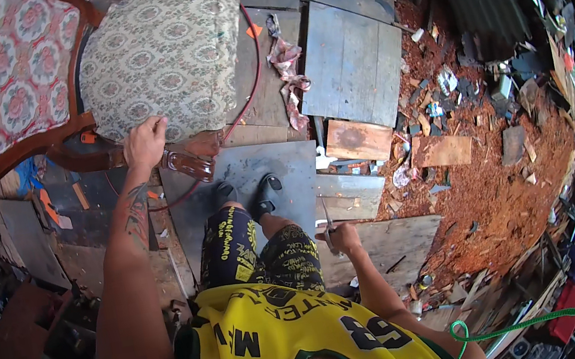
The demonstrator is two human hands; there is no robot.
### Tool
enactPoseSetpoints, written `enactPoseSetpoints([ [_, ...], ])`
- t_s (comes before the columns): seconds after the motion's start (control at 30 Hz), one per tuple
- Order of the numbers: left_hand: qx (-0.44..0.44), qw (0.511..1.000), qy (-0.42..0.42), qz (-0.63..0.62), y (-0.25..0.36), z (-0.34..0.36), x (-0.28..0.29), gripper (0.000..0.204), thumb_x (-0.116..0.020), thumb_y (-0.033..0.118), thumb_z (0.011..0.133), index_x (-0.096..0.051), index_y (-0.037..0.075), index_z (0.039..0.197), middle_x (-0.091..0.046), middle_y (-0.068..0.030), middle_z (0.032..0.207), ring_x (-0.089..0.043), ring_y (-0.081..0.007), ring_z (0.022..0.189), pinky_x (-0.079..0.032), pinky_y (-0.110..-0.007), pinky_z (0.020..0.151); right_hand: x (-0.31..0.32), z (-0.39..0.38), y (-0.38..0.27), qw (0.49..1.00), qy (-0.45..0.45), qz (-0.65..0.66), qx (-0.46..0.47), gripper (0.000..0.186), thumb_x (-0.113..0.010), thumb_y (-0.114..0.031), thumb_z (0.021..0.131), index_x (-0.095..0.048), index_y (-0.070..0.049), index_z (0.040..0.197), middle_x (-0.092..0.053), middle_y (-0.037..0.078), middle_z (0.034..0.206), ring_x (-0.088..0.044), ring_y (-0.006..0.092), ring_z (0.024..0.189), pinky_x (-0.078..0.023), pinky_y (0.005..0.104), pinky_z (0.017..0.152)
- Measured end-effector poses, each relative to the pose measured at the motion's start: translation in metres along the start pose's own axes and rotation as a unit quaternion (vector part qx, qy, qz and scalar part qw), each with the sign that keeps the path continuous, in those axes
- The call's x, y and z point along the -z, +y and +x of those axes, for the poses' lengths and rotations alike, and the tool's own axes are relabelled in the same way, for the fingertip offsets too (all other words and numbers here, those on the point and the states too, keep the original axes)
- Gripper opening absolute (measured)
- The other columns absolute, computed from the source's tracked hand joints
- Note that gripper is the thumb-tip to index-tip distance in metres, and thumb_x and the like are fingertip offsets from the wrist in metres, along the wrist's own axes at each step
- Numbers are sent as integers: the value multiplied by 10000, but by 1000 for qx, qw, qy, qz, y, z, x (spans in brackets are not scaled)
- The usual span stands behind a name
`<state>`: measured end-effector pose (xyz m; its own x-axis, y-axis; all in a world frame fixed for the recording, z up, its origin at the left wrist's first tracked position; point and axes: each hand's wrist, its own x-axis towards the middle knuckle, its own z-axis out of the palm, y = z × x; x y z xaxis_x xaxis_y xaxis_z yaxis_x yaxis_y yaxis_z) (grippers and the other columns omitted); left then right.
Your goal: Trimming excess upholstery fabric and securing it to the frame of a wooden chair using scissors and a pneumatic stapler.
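Observation:
My left hand rests on the front edge of an armchair's seat cushion, which is covered in pale floral fabric. The chair has a dark wooden frame and a red floral back at the far left. My right hand hangs by my right knee and grips a thin metal tool that points upward. I stand on a grey metal sheet in black shoes, dark printed shorts and a yellow jersey.
A red cable curves along the chair's right side. Grey wooden boards and a brown wood block lie ahead. Red sawdust with scrap pieces covers the ground on the right. A strip of cloth lies on the boards.

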<state>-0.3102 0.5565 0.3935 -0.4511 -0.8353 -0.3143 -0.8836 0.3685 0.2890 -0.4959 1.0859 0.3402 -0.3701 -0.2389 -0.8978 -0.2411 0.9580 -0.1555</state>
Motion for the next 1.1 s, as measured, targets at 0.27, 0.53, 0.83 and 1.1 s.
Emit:
enactPoseSetpoints([
  [0.27,3,1000,7,-12,3,-7,-4,296,-580,398,985,-725,143,1028,-745,-198,945,-711,-422,921,-554,-555,847,131,-46,-68,980,-69,-181,-40,646,-883,-625,689,-785,-5,844,-743,113,692,-765,269,758,-592,423,799],
  [0.53,8,998,48,-47,-12,-4,-18,218,-608,317,961,-727,135,981,-747,-110,867,-726,-353,819,-579,-515,738,229,57,-220,958,136,-208,145,670,-798,-632,801,-736,35,831,-712,297,821,-694,511,870,-552,560,784],
  [0.83,-35,994,92,-56,-6,-2,-19,136,-671,214,904,-685,112,814,-685,-84,752,-706,-297,736,-569,-445,658,284,104,-339,986,-121,70,96,437,-831,-385,891,-662,-2,767,-632,61,618,-633,164,496,-498,329,456],
  [1.1,-10,998,39,-44,2,5,-5,73,-691,192,850,-680,122,828,-638,-82,715,-689,-313,752,-557,-459,692,362,127,-375,925,-63,-328,183,662,-821,-607,790,-748,28,962,-751,196,835,-758,294,757,-570,425,698],
])
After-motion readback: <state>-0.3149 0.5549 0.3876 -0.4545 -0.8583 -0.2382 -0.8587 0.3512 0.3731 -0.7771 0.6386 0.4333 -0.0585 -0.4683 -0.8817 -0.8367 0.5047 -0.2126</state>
